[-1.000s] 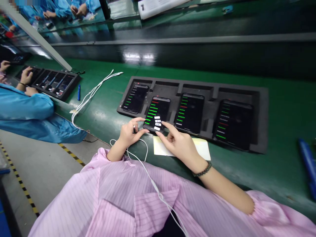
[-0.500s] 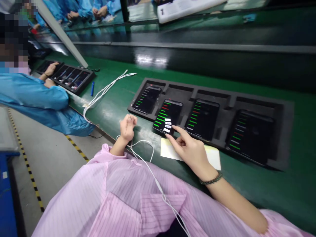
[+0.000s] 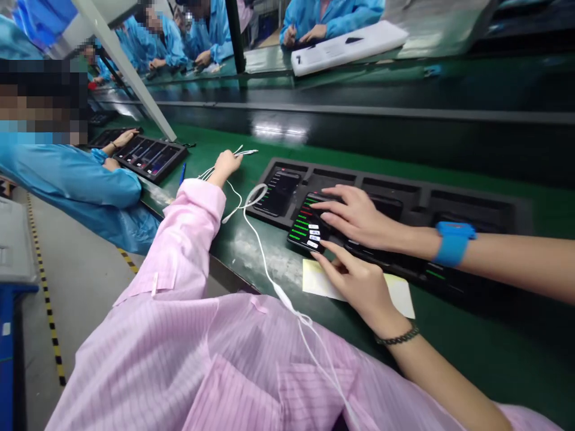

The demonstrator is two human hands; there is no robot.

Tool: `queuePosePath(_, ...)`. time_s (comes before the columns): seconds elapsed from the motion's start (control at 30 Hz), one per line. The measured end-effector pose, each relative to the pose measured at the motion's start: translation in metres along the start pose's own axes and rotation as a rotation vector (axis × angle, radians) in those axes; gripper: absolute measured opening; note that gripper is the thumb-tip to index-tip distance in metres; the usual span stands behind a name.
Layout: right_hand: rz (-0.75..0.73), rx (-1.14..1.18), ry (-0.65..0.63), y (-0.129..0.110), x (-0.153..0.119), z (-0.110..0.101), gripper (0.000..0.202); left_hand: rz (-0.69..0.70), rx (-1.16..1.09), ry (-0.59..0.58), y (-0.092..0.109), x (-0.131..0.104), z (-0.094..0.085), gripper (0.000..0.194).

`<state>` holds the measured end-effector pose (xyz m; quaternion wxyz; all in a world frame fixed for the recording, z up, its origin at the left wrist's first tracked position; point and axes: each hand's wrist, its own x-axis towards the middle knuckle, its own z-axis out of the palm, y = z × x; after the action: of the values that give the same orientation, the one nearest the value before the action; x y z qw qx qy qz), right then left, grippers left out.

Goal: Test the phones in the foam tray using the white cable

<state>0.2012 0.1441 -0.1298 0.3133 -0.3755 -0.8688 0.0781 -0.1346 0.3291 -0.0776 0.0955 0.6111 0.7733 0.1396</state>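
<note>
My right hand (image 3: pixel 362 287) has its thumb and forefinger pinched at the lower corner of a smartphone (image 3: pixel 304 218), whose lower end overhangs the tray's front edge. Green and red lines and several small white labels show on its dark screen. Another person's hand (image 3: pixel 354 212), wearing a blue wristband, reaches in from the right with its fingertips on the same phone. My left hand (image 3: pixel 227 164) stretches far forward, its fingers closed on white cables (image 3: pixel 245 152) lying on the bench; its fingertips are partly hidden. A thin white cord (image 3: pixel 265 257) with a loop hangs before my chest.
The black foam tray (image 3: pixel 323 179) holds several phones, one (image 3: pixel 276 191) in the left slot. A yellow-edged paper (image 3: pixel 314 278) lies in front. At left, a co-worker in blue (image 3: pixel 76 179) sits by another phone tray (image 3: pixel 153 158) and a blue pen (image 3: pixel 182 173).
My left hand has moved forward from the bench edge to the white cables. The other person's hand has come in from the right onto the phone. My right hand stays at the phone's corner.
</note>
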Motion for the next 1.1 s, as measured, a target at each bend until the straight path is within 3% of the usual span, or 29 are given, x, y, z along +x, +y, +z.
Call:
queuePosePath(0.17,-0.030,-0.030,0.004,0.015,0.003,0.004,0.055,0.002,0.099,0.025,0.009,0.018,0.020,0.048)
queuePosePath(0.33,0.002,-0.026,-0.071,0.011,0.002,0.002,0.051,0.094,0.170,-0.013,0.011,0.034,0.027,0.031)
queuePosePath(0.4,0.044,-0.008,-0.056,0.001,-0.001,-0.001,0.051,0.127,0.194,-0.034,0.010,0.041,0.024,0.026)
queuePosePath(0.5,0.144,0.001,0.063,-0.034,-0.023,-0.004,0.042,0.179,0.217,-0.040,0.003,0.046,0.013,0.024)
queuePosePath(0.57,0.142,-0.001,0.137,-0.065,-0.045,-0.004,0.032,0.198,0.224,-0.013,-0.004,0.047,0.002,0.025)
queuePosePath(0.6,0.176,-0.038,0.312,-0.078,-0.054,-0.004,0.024,0.205,0.214,0.020,-0.009,0.048,-0.005,0.025)
queuePosePath(0.67,0.097,-0.076,0.404,-0.096,-0.066,-0.004,0.028,0.234,0.134,0.119,-0.021,0.047,-0.023,0.022)
queuePosePath(0.73,0.044,-0.114,0.440,-0.102,-0.068,-0.007,0.034,0.325,-0.048,0.244,-0.035,0.045,-0.044,0.021)
queuePosePath(0.83,0.033,-0.147,0.445,-0.095,-0.065,-0.012,0.034,0.537,-0.432,0.389,-0.056,0.032,-0.082,0.040)
queuePosePath(0.93,0.032,-0.173,0.413,-0.090,-0.063,-0.016,0.027,0.616,-0.779,0.483,-0.075,0.003,-0.121,0.052)
queuePosePath(1.1,0.015,-0.246,0.424,-0.097,-0.060,-0.017,0.018,0.654,-1.108,0.600,-0.104,-0.079,-0.166,0.045)
